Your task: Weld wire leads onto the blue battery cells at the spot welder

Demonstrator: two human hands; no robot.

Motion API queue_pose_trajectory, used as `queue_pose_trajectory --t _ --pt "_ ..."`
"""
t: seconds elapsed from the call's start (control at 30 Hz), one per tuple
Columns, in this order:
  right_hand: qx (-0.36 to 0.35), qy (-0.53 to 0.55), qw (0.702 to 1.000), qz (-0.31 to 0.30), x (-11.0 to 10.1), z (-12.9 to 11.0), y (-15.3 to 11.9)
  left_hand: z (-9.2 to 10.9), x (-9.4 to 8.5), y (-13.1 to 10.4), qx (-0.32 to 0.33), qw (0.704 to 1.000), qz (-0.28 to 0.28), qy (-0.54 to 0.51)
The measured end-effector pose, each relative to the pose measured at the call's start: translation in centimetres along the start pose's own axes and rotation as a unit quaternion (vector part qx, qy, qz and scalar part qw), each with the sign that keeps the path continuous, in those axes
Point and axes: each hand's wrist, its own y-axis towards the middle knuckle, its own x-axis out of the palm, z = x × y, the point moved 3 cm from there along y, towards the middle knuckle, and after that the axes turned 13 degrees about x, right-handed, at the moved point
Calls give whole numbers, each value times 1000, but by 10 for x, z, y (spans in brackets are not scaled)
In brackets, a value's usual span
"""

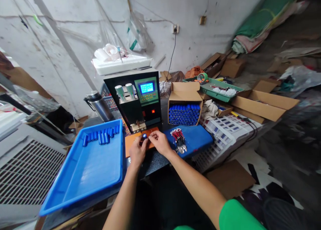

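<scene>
My left hand [138,150] is closed on a blue cylindrical battery cell [144,136], its end facing up toward me. Close beside it, my right hand [159,141] has thumb and finger pinched together near the cell; whatever sits in the pinch is too small to make out. Both hands are over an orange board [130,143] in front of a black spot welder [147,103] with a lit blue screen. The welder's electrode tips [138,125] are just behind the cell. A bundle of red and black wire leads [179,140] lies right of my right hand.
A blue tray [100,169] at left holds several blue cells along its far side. A cardboard box [184,93] packed with cells stands right of the welder. A steel flask [99,106], a blue cloth-covered pad [199,138] and a green tray [213,89] are around.
</scene>
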Motion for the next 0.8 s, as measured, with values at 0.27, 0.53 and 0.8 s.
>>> queue_pose_trajectory --t 0.27,0.53,0.8 --pt "-61 -16 994 93 -37 5 -4 -10 -7 7 33 999 -6 -25" --pt "-53 -43 991 114 -97 -6 -6 -5 8 10 166 985 50 13" --pt "-9 -40 999 30 -66 -5 -27 52 50 7 369 899 54 229"
